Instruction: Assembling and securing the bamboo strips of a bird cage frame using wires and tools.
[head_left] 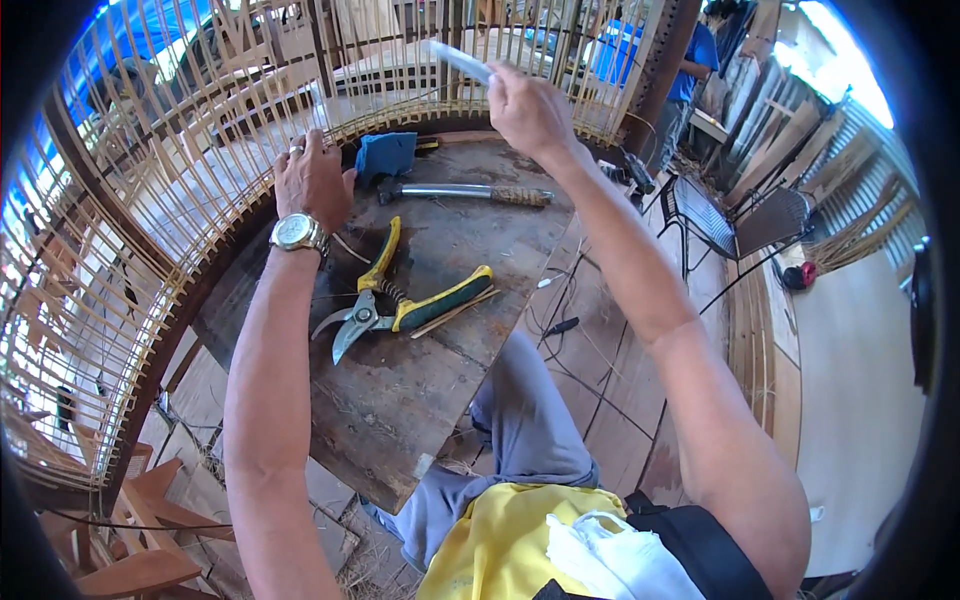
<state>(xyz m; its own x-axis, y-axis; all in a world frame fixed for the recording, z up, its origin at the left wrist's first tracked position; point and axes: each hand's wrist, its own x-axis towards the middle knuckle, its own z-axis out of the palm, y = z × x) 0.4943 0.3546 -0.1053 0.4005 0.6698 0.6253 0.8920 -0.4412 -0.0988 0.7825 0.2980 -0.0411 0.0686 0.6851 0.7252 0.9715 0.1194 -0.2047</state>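
Observation:
My right hand [528, 108] is raised over the back of the board, closed around a pale, flat, blade-like tool [458, 60] that points left and is blurred. My left hand [312, 182], with a watch at its wrist, is against the lower rim of a curved cane lattice [215, 235]. Its fingers are bent and partly hidden, so what they grip does not show. Nearest to it lie a blue block or folded cloth [386, 155] and a hammer [470, 192] with a wrapped handle end. Yellow-and-green pruning shears [395, 300] lie with jaws apart on the worn wooden board [400, 420].
The lattice curves around the left and far side. At right stand a dark metal chair [735, 225] and stacked planks [800, 140]. A black cable [565, 327] runs over the plank floor. Another person in a blue shirt [700, 60] is at the far right.

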